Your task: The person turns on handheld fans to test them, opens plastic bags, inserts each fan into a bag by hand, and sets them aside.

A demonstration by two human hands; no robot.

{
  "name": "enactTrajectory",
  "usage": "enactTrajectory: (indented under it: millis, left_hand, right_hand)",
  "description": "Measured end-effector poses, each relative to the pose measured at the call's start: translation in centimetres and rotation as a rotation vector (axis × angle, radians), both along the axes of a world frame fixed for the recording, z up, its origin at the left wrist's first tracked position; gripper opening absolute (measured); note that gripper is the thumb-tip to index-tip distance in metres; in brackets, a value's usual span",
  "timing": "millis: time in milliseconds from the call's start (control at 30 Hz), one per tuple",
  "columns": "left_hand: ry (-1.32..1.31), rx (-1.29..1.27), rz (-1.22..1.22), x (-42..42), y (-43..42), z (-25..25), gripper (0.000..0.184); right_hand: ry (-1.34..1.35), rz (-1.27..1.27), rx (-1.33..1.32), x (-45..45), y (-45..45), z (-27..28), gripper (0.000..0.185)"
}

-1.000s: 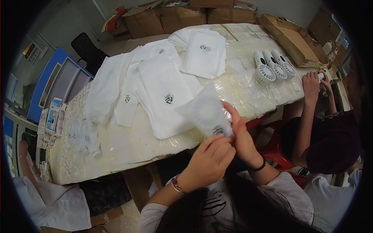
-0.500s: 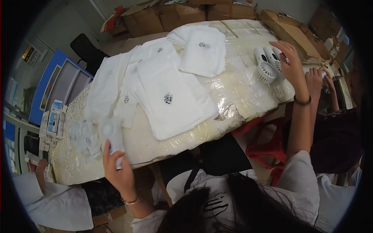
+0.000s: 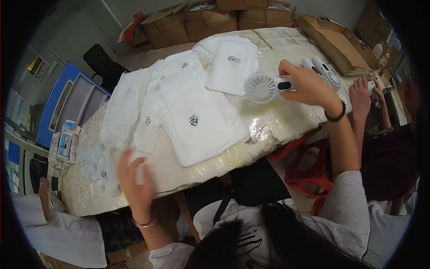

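Observation:
My right hand (image 3: 309, 86) grips a white handheld fan (image 3: 262, 87) by its handle, the round grille pointing left above the table. My left hand (image 3: 135, 179) is smeared by motion but shows spread fingers with nothing in them, over the near left table edge. Just left of it lie several fans in frosted bags (image 3: 99, 165). A stack of white printed bags (image 3: 201, 119) spreads across the table's middle, with a smaller stack of bags (image 3: 232, 65) behind. Two more white fans (image 3: 329, 74) lie beyond my right wrist.
The table (image 3: 286, 114) is wrapped in clear plastic. Small printed boxes (image 3: 66, 141) stand at its left end, near a blue-framed rack (image 3: 74, 105). A co-worker's hands (image 3: 362, 95) are at the right, below an open carton (image 3: 331, 42). A red stool (image 3: 307, 172) stands under the near edge.
My right hand has picked a fan from the group at the right and moved left with it. My left hand has let go of a bagged fan near the other bagged ones.

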State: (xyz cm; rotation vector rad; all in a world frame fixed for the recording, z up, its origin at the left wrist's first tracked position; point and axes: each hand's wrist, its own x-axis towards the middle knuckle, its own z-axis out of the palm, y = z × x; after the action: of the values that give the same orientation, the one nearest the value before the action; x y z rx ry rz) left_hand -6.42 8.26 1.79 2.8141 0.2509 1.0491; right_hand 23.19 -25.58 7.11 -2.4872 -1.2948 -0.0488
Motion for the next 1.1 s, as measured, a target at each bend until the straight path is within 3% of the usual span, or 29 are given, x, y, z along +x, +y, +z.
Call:
enactTrajectory:
  millis: [67,133,167,233,267,333,500,567,667,867,1100]
  left_hand:
    - [0.137,-0.198,-0.266,2.3,-2.7,0.6,0.021]
    - [0.223,-0.224,-0.386,4.7,-4.8,1.0,0.031]
    - [0.222,-0.227,-0.387,5.5,-5.5,0.8,0.031]
    - [0.331,-0.055,-0.435,6.6,-6.6,0.1,0.046]
    - [0.415,-0.015,-0.458,6.4,-7.0,-0.4,0.056]
    - [0.46,-0.044,-0.474,5.3,-8.6,-0.7,0.057]
    - [0.48,0.049,-0.436,3.6,-10.2,-1.1,0.062]
    - [0.374,-0.012,-0.431,4.0,-9.6,-0.3,0.052]
    - [0.177,-0.347,-0.558,5.0,-8.6,-0.1,0.024]
    - [0.408,-0.545,-0.566,6.4,-7.6,-0.4,0.017]
    - [0.369,-0.598,-0.538,6.6,-7.5,-0.8,0.009]
  right_hand:
    - [0.096,-0.066,0.1,-2.7,0.8,-0.8,0.048]
    - [0.767,-0.046,0.704,-5.0,1.9,-3.2,0.056]
    - [0.911,0.144,0.893,-5.6,2.3,-4.8,0.049]
    - [1.264,0.137,1.137,-7.9,3.0,-5.6,0.051]
    - [1.264,0.133,1.139,-8.7,3.3,-6.1,0.051]
    - [1.146,0.085,1.277,-9.6,3.8,-7.0,0.056]
    - [1.128,0.102,1.251,-9.2,3.8,-7.3,0.063]
    - [1.139,0.11,1.217,-9.1,3.9,-7.1,0.063]
    - [1.07,0.12,1.165,-9.4,3.9,-6.9,0.063]
    - [1.041,0.04,1.185,-9.7,4.1,-6.7,0.061]
    - [0.993,0.052,1.151,-9.8,3.6,-7.6,0.056]
